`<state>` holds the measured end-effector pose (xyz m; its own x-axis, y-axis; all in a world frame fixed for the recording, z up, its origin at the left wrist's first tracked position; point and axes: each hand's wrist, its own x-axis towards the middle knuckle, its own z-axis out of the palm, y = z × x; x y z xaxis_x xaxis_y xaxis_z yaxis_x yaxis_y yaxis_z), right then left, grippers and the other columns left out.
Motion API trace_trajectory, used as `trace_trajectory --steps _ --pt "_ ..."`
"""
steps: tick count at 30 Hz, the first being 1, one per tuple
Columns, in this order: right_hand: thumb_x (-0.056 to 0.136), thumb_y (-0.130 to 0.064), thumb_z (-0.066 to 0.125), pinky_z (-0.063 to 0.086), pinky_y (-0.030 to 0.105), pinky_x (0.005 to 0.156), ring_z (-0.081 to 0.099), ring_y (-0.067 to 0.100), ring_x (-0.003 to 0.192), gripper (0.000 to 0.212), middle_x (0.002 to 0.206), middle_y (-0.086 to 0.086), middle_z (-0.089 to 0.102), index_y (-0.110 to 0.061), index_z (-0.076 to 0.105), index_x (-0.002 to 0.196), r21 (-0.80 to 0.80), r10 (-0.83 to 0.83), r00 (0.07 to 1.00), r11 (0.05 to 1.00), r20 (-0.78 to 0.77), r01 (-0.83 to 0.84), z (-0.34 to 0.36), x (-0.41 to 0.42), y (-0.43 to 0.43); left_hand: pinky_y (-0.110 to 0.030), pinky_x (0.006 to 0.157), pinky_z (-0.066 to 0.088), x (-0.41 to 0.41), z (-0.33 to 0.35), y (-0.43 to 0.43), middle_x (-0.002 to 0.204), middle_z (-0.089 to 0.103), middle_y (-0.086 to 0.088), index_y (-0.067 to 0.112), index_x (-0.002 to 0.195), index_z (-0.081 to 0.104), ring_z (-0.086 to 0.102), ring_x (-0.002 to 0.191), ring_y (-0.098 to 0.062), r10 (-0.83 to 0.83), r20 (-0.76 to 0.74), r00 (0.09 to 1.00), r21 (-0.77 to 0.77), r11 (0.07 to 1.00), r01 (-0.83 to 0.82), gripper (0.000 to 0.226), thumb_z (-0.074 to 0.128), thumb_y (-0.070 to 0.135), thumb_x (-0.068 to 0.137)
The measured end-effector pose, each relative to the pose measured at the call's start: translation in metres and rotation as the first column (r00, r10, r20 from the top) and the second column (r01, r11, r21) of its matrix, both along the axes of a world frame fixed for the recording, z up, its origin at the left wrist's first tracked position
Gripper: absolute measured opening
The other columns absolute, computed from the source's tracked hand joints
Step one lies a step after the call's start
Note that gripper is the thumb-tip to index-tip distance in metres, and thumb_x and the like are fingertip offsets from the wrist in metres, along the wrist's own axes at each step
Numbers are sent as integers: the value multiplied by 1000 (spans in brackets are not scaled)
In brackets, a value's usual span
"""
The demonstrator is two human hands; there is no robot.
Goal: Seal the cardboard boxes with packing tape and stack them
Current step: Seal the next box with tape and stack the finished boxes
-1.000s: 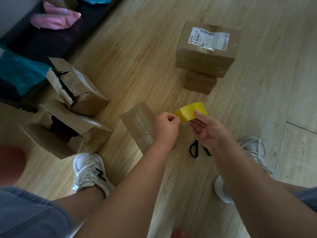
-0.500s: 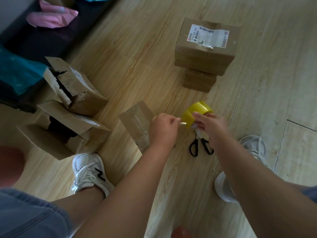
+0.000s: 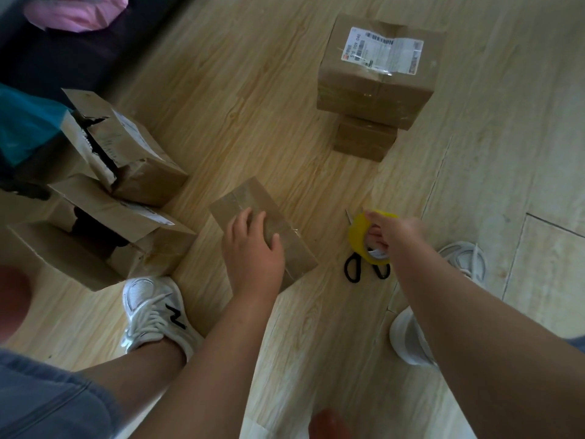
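Your right hand (image 3: 395, 232) grips the yellow tape roll (image 3: 359, 236): the fingers pass through its core and the thumb lies over the outer rim, so most of the fingertips are hidden inside the ring. Whether a loose end of tape hangs from it cannot be made out. The roll is over the black-handled scissors (image 3: 351, 270), whose blades it almost wholly covers; only a metal tip shows above it. Whether roll and scissors touch is unclear.

Your left hand (image 3: 253, 248) lies palm down on the small box (image 3: 243, 198) on the floor (image 3: 253, 90) between your feet, fingers loose and spread across its taped top, thumb on the right edge, clasping nothing. The hand hides the box's near half.

Further out, a large labelled box (image 3: 376, 87) sits on a smaller box (image 3: 364, 139), covering most of it. To your left, two open boxes (image 3: 142, 166) touch each other with flaps up and dark, unreadable contents.

Your left shoe (image 3: 155, 315) is just beside the nearer open box. Your right shoe (image 3: 462, 258) is largely hidden by your forearm. A teal bag (image 3: 25, 122) and a pink item (image 3: 76, 11) are cut off at the frame edge.
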<state>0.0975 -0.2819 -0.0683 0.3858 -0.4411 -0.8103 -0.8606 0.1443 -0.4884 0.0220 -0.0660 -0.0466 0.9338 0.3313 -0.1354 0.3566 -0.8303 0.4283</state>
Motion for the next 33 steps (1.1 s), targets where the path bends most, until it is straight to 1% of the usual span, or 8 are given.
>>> trace_trajectory --steps 5,11,13,16,20,24,29,33 --pt "81 -36 82 47 28 44 60 16 59 41 89 10 71 -1 61 82 -22 37 995 999 -90 -40 -13 12 1 -33 121 10 2 -4 5 161 25 1 21 150 40 12 150 -17 -110 -38 993 -33 994 109 49 49 30 102" --pt "97 -15 61 51 30 61 61 19 71 36 101 12 68 2 58 129 57 170 985 984 -21 -169 -13 8 -1 -26 118 3 5 -9 19 164 18 7 25 152 35 5 151 -14 -207 -37 978 -88 975 203 49 45 31 105" --pt "97 -10 56 53 36 74 63 26 86 29 108 13 66 -1 59 125 -107 277 960 954 -33 -279 -6 5 3 -25 118 -2 5 -10 19 165 13 6 24 154 30 2 152 -13 -236 -44 971 -90 969 231 49 40 29 106" --pt "102 -12 47 49 35 83 60 22 102 28 119 3 64 -17 62 125 -422 547 837 766 30 -486 19 -9 28 -27 121 -6 -2 -9 17 166 7 3 20 156 22 -3 152 -11 -201 -21 979 -80 977 199 49 31 21 108" --pt "104 -21 49 43 35 107 53 16 129 38 137 -2 60 -22 58 140 -473 810 507 584 294 -659 35 -39 66 -33 124 -5 -16 -14 19 166 -3 1 17 158 11 -12 151 -13 -140 -69 988 -60 989 136 52 25 24 108" --pt "106 -31 42 28 39 118 32 24 145 46 158 0 39 -24 41 152 -551 943 283 333 176 -765 21 -55 97 -36 123 -10 -18 -19 25 163 -17 4 22 155 -10 -27 143 -7 -201 -185 962 -26 980 200 53 14 32 108" --pt "107 -32 38 29 45 117 29 23 147 42 160 -4 36 -29 49 147 -489 920 364 387 145 -782 2 -61 102 -41 120 -17 -20 -21 30 155 -33 10 29 146 -24 -34 142 -8 -233 -269 935 21 969 248 51 7 37 107" --pt "100 -48 36 45 49 103 54 26 127 46 141 0 59 -25 75 95 -348 829 528 557 183 -754 -1 -73 106 -45 121 -15 -20 -25 26 153 -35 9 28 146 -26 -34 142 -10 -201 -280 939 53 973 224 52 5 38 106"
